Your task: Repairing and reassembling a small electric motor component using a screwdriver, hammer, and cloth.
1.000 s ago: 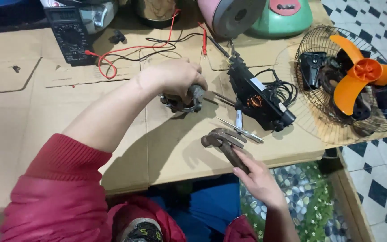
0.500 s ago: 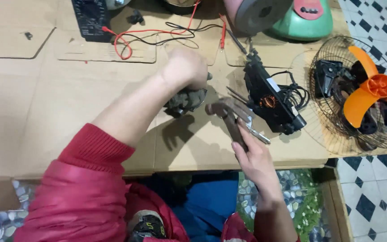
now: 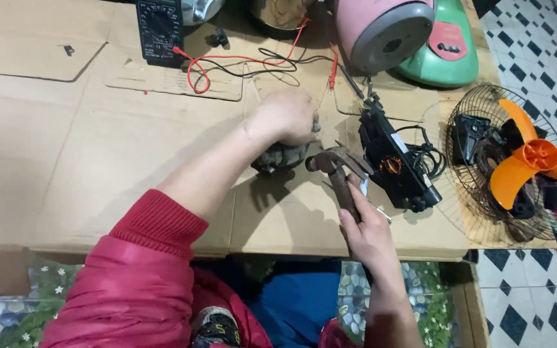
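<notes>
Hands on motor (image 3: 278, 156), hammer (image 3: 340, 174).

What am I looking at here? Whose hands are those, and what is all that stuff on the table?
The picture comes from a camera worn on a person's head, looking down at their own two hands. The left hand, on the arm with the red sleeve, presses on a small grey metal part. The right hand grips a claw hammer by its handle. The table is covered with brown cardboard. On it lie a black meter with red and black wires, a black part with copper wire, and a wire fan cage holding an orange fan blade. A pink appliance and a green one stand at the back.
</notes>
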